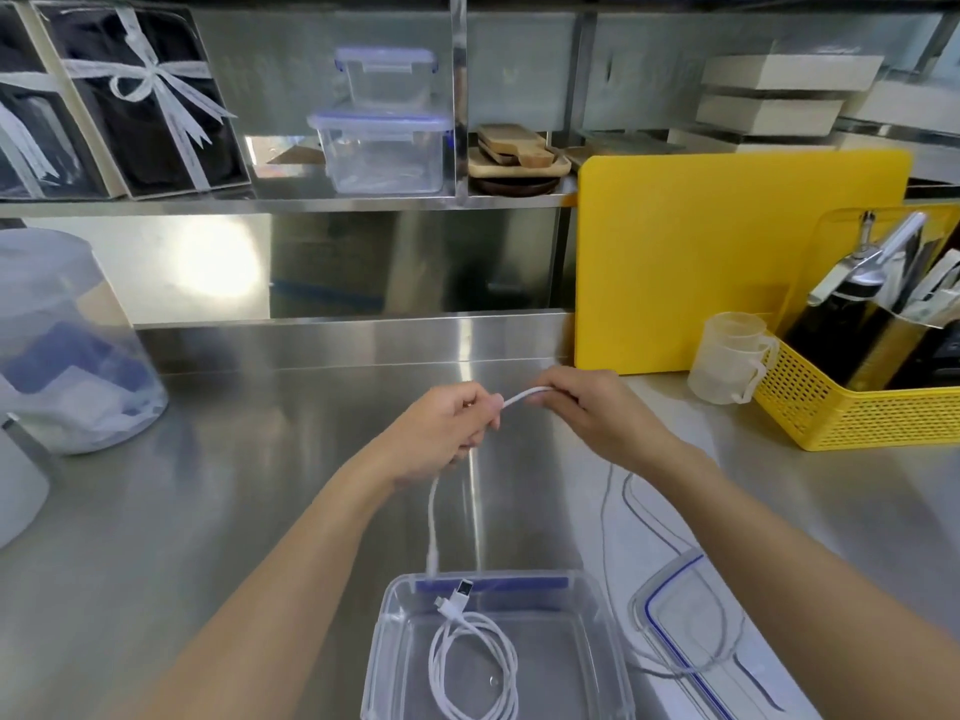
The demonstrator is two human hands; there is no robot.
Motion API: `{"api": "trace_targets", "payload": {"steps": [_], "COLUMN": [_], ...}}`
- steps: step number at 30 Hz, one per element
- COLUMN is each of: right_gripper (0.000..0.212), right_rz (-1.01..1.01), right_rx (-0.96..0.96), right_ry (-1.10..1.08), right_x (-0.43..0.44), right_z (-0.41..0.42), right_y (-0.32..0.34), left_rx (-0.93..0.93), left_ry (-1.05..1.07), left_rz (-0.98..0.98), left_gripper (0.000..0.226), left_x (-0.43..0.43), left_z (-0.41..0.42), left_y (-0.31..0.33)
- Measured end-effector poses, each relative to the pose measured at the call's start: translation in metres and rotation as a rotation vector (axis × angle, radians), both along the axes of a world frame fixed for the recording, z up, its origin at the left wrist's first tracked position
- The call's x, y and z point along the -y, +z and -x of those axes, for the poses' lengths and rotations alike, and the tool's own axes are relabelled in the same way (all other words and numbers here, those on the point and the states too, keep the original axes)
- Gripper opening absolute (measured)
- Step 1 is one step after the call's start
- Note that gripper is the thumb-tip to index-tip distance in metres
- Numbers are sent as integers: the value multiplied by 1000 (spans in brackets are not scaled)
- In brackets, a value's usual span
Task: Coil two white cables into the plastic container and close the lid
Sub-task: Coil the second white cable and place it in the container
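A clear plastic container (597,641) stands open at the near edge of the steel counter. One white cable (475,662) lies coiled inside it, its plugs pointing to the far wall. Above the counter my left hand (447,428) and my right hand (592,407) both grip a second white cable (524,394), a short stretch arching between them. One end hangs from my left hand down to the container's far rim. The rest trails from my right hand down over the lid (691,631), which lies flat to the container's right.
A yellow cutting board (727,262) leans against the back wall. A yellow basket (857,413) with utensils and clear measuring cups (727,356) stand at the right. A large translucent tub (67,345) sits at the left. Two closed containers (384,148) rest on the shelf.
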State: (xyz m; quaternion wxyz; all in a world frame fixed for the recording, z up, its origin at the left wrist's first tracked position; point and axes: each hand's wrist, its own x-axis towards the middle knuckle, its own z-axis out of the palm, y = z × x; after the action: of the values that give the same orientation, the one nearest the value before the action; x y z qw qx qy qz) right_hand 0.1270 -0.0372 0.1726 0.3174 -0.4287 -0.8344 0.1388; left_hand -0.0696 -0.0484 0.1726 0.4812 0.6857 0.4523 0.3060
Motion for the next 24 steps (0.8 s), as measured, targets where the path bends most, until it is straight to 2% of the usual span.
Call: {"api": "trace_targets", "payload": {"steps": [2,4,6,9,13,17,19,21,24], "right_gripper": [16,16,14,9,10,10,12,10,9], "right_rz": [56,112,220,376,381,408,350,209,41], "right_rx": [-157,-272,-251,-217,-237,-316,-363,-248,284], "right_ry": [-114,-237,-253,-151,-116,-197,-294,-364,-260], "right_x": [-9,-19,-25,-25,-23,-19,-15,-10,-1], "right_z": [-14,-28,-42,-53,-52,-49,-46,-38,-17], "right_y": [3,6,6,-4,-16,-37,-47,-50,-40], "left_rx": [-42,50,252,623,837,1024,1066,1063,967], "left_ry": [-52,-30,-8,-65,-104,-9,47,75,98], "left_rz": [66,124,199,337,412,361,328,311,258], "left_gripper": [35,37,37,25,29,36,38,39,36], "left_x": [2,3,4,3,4,3,1,-1,-3], "left_z": [11,19,27,39,47,60,69,71,65], "left_y": [-5,-12,-17,-20,-19,-12,-9,-9,-9]}}
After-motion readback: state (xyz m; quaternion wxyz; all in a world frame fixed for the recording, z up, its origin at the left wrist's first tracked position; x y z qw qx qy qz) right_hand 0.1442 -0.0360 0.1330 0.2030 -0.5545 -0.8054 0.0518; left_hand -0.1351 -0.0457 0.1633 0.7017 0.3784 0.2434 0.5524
